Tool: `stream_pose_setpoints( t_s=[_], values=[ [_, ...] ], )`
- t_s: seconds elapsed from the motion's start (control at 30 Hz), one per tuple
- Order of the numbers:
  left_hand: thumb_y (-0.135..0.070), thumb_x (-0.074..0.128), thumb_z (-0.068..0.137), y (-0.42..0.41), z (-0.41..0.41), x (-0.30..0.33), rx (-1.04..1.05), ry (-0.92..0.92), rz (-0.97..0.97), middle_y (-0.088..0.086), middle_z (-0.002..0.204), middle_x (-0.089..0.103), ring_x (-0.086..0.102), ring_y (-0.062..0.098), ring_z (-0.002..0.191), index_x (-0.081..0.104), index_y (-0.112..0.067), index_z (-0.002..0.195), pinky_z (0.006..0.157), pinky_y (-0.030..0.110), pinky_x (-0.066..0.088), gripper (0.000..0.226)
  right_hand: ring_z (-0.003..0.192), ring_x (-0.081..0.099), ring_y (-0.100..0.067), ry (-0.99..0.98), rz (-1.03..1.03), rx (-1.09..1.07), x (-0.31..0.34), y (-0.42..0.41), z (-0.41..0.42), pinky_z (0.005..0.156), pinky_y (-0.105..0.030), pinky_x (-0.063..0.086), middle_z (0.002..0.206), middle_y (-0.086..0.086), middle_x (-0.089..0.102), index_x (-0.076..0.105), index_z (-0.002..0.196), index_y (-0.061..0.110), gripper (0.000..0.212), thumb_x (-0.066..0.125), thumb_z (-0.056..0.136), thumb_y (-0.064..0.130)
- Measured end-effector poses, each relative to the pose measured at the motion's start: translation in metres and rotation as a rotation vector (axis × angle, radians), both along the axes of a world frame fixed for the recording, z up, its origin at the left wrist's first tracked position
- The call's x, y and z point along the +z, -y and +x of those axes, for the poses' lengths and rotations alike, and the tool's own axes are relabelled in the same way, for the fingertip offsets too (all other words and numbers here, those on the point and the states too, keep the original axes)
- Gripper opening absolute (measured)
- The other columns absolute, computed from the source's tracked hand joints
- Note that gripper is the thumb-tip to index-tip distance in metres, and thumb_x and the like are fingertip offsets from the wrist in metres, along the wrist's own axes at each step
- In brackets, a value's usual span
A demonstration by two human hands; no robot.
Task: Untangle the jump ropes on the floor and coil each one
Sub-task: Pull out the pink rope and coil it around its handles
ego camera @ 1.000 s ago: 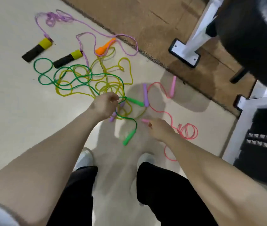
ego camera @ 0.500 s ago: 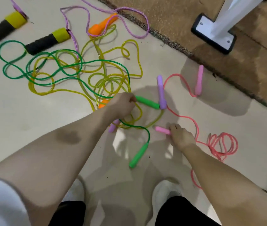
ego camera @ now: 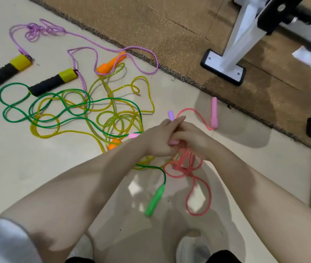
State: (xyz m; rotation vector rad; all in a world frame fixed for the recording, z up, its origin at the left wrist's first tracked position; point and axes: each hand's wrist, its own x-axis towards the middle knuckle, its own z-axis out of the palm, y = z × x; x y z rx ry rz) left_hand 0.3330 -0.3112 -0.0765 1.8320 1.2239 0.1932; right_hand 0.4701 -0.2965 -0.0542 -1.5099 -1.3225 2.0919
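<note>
My left hand [ego camera: 158,139] and my right hand [ego camera: 194,137] meet above the floor. Between them lies a pink handle [ego camera: 173,142], whose other end [ego camera: 133,135] sticks out past my left hand. My left hand holds this handle. My right hand grips the pink rope's cord, which hangs in a bunch [ego camera: 183,166] and loops down to the floor. The second pink handle [ego camera: 214,113] lies by the mat edge. The green rope [ego camera: 46,103] and yellow rope [ego camera: 116,118] lie tangled at the left. A green handle [ego camera: 155,200] lies under my arms.
A purple rope [ego camera: 86,37] with black-and-yellow handles [ego camera: 52,82] lies at the far left. Orange handles [ego camera: 111,63] lie in the yellow tangle, and a purple handle tip [ego camera: 170,114] shows behind my fingers. A brown mat [ego camera: 188,35] and white equipment legs [ego camera: 223,67] stand at the right.
My left hand left the green rope and joined my right hand. The pink handle and the bunched pink cord rose off the floor into my hands.
</note>
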Motion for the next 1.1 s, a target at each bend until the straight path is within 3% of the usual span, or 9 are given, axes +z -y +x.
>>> stream_pose_setpoints(
  t_s=[0.1,0.2,0.4,0.53,0.67,0.77,0.9,1.03,1.1],
  values=[
    [-0.044,0.071,0.072,-0.003,-0.009,-0.005,0.012,-0.103,-0.029,0.005,0.111,0.060,0.058,0.024,0.104,0.032,-0.026,0.140,0.084,0.032,0.046,0.081,0.058,0.052,-0.015,-0.027,-0.058,0.121,0.003,-0.002,0.008,0.051,-0.023,0.041,0.076,-0.009,0.056,0.055,0.100,0.006,0.024,0.060,0.078,0.011],
    [-0.050,0.066,0.078,-0.005,-0.019,-0.001,0.123,-0.133,-0.026,0.005,0.083,0.060,0.058,0.023,0.087,0.062,-0.016,0.098,0.073,0.030,0.046,0.039,0.064,0.055,-0.016,0.261,0.082,0.446,0.004,-0.007,0.024,0.063,-0.024,0.045,0.072,-0.008,0.061,0.060,0.089,0.009,0.011,0.068,0.081,0.012],
    [-0.022,0.054,0.093,-0.003,-0.026,0.016,0.660,0.448,-0.122,-0.001,0.062,0.049,0.043,0.006,0.053,0.054,-0.015,0.068,0.057,0.019,0.036,0.026,0.066,0.048,-0.018,0.626,0.412,0.300,-0.021,0.002,0.056,0.062,-0.031,0.036,0.065,0.002,0.049,0.046,0.058,0.021,0.031,0.069,0.079,0.014],
    [-0.010,0.044,0.096,-0.006,-0.019,0.017,0.825,0.758,-0.262,0.005,0.056,0.047,0.039,0.014,0.055,0.048,-0.011,0.065,0.056,0.025,0.032,0.031,0.073,0.051,-0.020,0.711,0.471,0.231,-0.023,0.001,0.066,0.063,-0.031,0.041,0.075,-0.002,0.055,0.049,0.072,0.011,0.016,0.055,0.087,0.011],
    [-0.015,0.037,0.099,-0.011,-0.014,0.018,1.184,1.070,-0.437,-0.002,0.053,0.047,0.044,0.009,0.046,0.043,-0.013,0.069,0.052,0.020,0.035,0.031,0.062,0.046,-0.010,0.761,0.404,0.438,0.000,-0.008,0.060,0.055,-0.026,0.033,0.066,0.008,0.051,0.057,0.074,0.015,0.029,0.065,0.081,0.042],
    [-0.016,0.035,0.098,-0.012,-0.015,0.016,1.402,0.894,-0.401,-0.003,0.054,0.042,0.040,0.007,0.041,0.040,-0.015,0.065,0.047,0.020,0.032,0.033,0.046,0.039,0.000,0.521,0.403,0.297,0.021,-0.010,0.055,0.048,-0.016,0.028,0.049,0.015,0.045,0.065,0.061,0.018,0.026,0.069,0.082,0.033],
    [-0.015,0.031,0.096,-0.016,-0.024,0.003,1.446,0.569,-0.362,0.000,0.067,0.042,0.033,0.012,0.051,0.038,-0.016,0.069,0.039,0.017,0.028,0.028,0.054,0.045,-0.001,0.155,0.407,0.058,0.038,-0.011,0.055,0.061,-0.012,0.036,0.062,-0.003,0.052,0.073,0.070,0.021,0.028,0.057,0.090,0.011],
    [-0.008,0.036,0.094,-0.010,-0.024,-0.006,1.164,0.198,-0.184,0.008,0.102,0.056,0.056,0.023,0.086,0.054,-0.014,0.104,0.074,0.028,0.045,0.022,0.045,0.052,-0.004,0.082,0.417,-0.093,0.045,-0.013,0.051,0.055,-0.015,0.045,0.049,0.001,0.054,0.056,0.061,0.014,0.039,0.042,0.098,0.009],
    [-0.012,0.039,0.097,-0.008,-0.017,0.002,0.906,0.252,-0.008,0.003,0.108,0.058,0.055,0.014,0.100,0.056,-0.010,0.114,0.089,0.022,0.041,0.024,0.035,0.044,-0.006,0.034,0.363,-0.168,0.046,-0.014,0.048,0.047,-0.022,0.041,0.041,0.005,0.048,0.049,0.061,0.010,0.040,0.039,0.100,0.012]
  ],
)
